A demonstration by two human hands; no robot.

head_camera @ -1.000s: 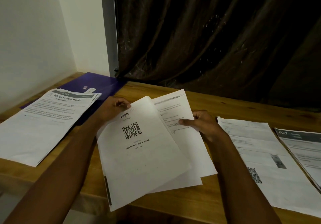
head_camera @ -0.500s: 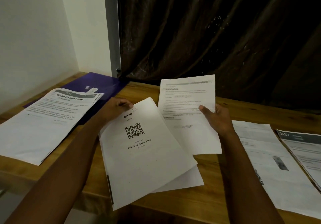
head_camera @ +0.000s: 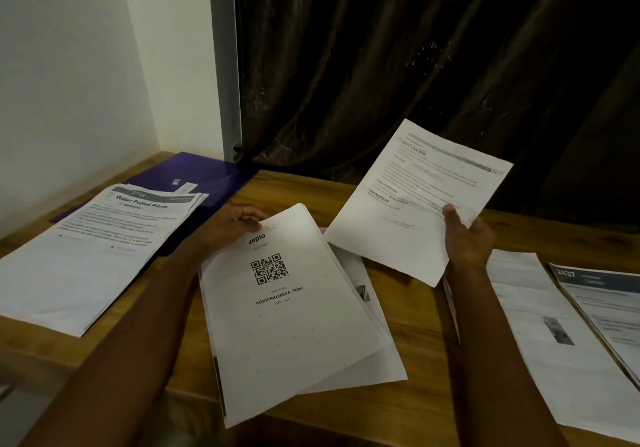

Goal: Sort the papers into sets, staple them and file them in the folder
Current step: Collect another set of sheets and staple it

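1. The left hand (head_camera: 239, 224) grips the top edge of a small stack of papers (head_camera: 294, 311); its fingers (head_camera: 250, 218) curl over the edge beside the "zepto" heading above the QR code.
2. The right hand (head_camera: 465, 238) pinches a single printed sheet (head_camera: 412, 200) lifted above the table (head_camera: 415, 325), thumb on its face, fingers behind.
3. Left of the left fingers lies the "Water Potted Plants" pile (head_camera: 93, 252), overlapping a purple folder (head_camera: 201, 172).
4. Right of the right fingers lie two more piles (head_camera: 554, 335) on the table.
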